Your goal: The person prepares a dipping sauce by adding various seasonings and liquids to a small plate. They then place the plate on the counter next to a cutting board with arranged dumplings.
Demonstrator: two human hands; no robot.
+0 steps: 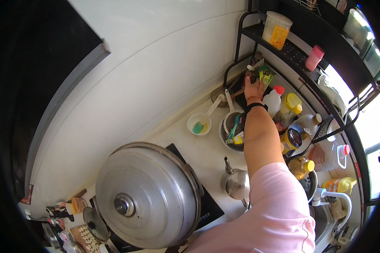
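Observation:
One bare hand, at the end of an outstretched arm with a black wristband, reaches to the back corner below a black metal rack. From the arm's side I take it as my right hand. Its fingers touch or nearly touch a green and yellow packet and a dark bottle; whether it grips either is unclear. A white bottle with a red cap stands beside the wrist. Left of the forearm are a metal bowl holding utensils and a white-handled strainer, and a white ladle. My left hand is out of view.
A large lidded metal pot stands on a black cooktop. A steel kettle is beside the arm. Bottles and jars line the right, near a white faucet. The black rack holds a plastic tub and a pink container.

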